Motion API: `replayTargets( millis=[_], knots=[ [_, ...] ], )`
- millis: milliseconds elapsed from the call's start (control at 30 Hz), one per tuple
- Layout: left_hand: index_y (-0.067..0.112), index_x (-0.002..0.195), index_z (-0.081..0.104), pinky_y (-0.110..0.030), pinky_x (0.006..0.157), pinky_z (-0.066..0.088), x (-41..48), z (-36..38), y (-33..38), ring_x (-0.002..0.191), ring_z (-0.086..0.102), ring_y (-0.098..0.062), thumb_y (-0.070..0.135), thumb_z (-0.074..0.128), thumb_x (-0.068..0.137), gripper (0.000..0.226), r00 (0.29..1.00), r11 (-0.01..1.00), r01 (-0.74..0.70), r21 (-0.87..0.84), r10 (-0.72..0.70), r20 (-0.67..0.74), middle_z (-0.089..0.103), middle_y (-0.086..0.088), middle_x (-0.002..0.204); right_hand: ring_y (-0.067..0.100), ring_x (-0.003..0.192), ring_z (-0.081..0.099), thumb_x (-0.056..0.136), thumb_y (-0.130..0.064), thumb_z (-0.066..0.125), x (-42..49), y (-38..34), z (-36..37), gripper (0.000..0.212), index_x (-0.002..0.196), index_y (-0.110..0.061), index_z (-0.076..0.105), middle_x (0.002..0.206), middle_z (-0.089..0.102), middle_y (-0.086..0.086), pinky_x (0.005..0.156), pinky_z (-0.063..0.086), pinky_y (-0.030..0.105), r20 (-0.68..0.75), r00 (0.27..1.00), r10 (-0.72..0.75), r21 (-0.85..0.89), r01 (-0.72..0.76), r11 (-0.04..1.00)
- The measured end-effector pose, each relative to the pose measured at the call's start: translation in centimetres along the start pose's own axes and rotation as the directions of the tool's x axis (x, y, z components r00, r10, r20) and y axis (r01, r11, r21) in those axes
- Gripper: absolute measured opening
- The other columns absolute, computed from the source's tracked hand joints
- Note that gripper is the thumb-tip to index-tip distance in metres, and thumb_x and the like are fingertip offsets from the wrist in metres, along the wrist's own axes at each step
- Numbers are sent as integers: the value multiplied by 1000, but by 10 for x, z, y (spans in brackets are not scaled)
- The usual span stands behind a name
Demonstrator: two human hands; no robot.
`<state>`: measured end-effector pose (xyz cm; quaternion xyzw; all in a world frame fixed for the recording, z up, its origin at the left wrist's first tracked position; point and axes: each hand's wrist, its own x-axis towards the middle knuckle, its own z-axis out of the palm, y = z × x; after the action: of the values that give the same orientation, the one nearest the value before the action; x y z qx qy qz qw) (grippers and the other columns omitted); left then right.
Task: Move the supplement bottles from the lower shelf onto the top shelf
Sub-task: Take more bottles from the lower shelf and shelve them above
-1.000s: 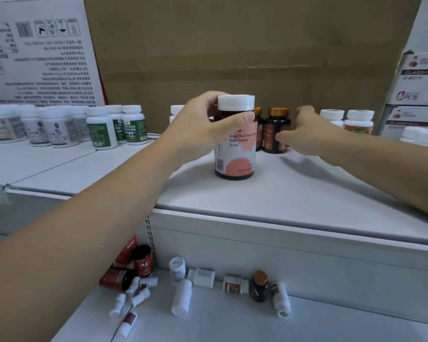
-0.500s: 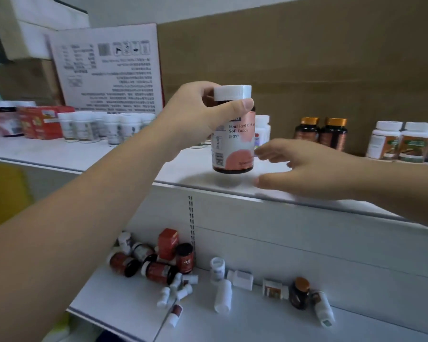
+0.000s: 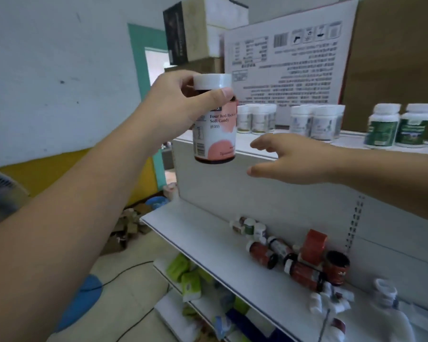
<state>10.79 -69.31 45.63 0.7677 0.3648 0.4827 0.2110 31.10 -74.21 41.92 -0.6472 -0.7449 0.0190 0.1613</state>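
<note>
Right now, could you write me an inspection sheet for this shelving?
Surface: white top shelf, white lower shelf.
Job's things: soft candy bottle in the air; dark bottles lying on the lower shelf.
Clutter: red box among them; green packets below.
Grips: left hand grips the bottle under its cap; right hand open, holds nothing.
Cables: black cable on the floor.
Surroundings: standing bottles on the top shelf, printed carton, fan.

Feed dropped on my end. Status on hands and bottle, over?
Left hand grips candy bottle under its cap, aloft by top shelf's end. Right hand open, empty, beside it. White bottles stand on that shelf; red bottles lie on lower shelf.
</note>
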Motion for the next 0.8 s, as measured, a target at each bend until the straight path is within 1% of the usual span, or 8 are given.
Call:
replayTargets(
  millis=[100, 200, 300, 400, 567, 667, 733, 800],
  knots=[
    [37, 97, 63, -38, 84, 59, 13, -42, -48, 90, 68, -7, 56, 71, 81, 26, 997, 998, 52, 42, -50, -66, 71, 12, 98, 15, 134, 42, 88, -53, 59, 59, -32, 23, 70, 147, -23, 36, 151, 41, -4, 109, 35, 30, 30, 998, -55, -30, 56, 998],
    [35, 99, 63, -40, 85, 59, 35, -72, -94, 92, 69, -9, 53, 71, 83, 25, 989, 996, 82, 40, -76, -123, 71, 10, 99, 16, 134, 41, 89, -54, 57, 118, -58, 42, 71, 149, -24, 32, 152, 38, -4, 107, 34, 29, 73, 992, -102, -61, 107, 992],
    [35, 102, 63, -39, 86, 59, 69, -92, -141, 93, 69, -9, 50, 69, 85, 23, 987, 997, 77, 26, -72, -147, 71, 10, 101, 18, 135, 41, 90, -53, 56, 180, -76, 62, 71, 150, -24, 29, 153, 37, -3, 109, 36, 32, 113, 984, -139, -74, 148, 986],
    [36, 97, 63, -38, 85, 59, 116, -104, -186, 93, 69, -9, 50, 70, 85, 20, 986, 999, 50, 21, -46, -158, 71, 10, 100, 18, 135, 40, 91, -54, 54, 246, -84, 77, 71, 150, -25, 28, 154, 36, -3, 110, 37, 33, 114, 980, -165, -85, 175, 981],
    [35, 99, 64, -41, 87, 59, 212, -110, -255, 93, 69, -10, 53, 71, 83, 24, 992, 1000, 23, 13, -21, -127, 71, 11, 100, 14, 139, 36, 94, -54, 47, 344, -78, 87, 65, 150, -28, 29, 156, 32, -7, 111, 31, 29, 117, 984, -136, -57, 143, 988],
    [31, 110, 63, -40, 88, 59, 265, -108, -298, 98, 67, -12, 54, 71, 83, 36, 995, 1000, 9, 3, -8, -103, 69, 9, 105, 13, 137, 37, 95, -53, 47, 393, -72, 95, 62, 149, -27, 32, 154, 35, -8, 112, 31, 30, 96, 991, -94, -39, 98, 994],
    [28, 114, 65, -43, 89, 58, 295, -104, -325, 99, 68, -14, 54, 72, 82, 42, 999, 1000, 5, -28, -6, -54, 70, 7, 106, 13, 136, 39, 95, -52, 47, 419, -71, 103, 61, 148, -27, 33, 153, 37, -8, 112, 33, 30, 92, 993, -68, -45, 72, 996],
    [27, 112, 66, -46, 87, 59, 323, -101, -351, 97, 69, -14, 52, 74, 81, 41, 1000, 999, 2, -45, -1, 14, 72, 7, 103, 12, 134, 41, 95, -49, 48, 440, -70, 112, 59, 148, -26, 34, 152, 38, -8, 110, 34, 28, 97, 994, -45, -43, 49, 998]
  ],
)
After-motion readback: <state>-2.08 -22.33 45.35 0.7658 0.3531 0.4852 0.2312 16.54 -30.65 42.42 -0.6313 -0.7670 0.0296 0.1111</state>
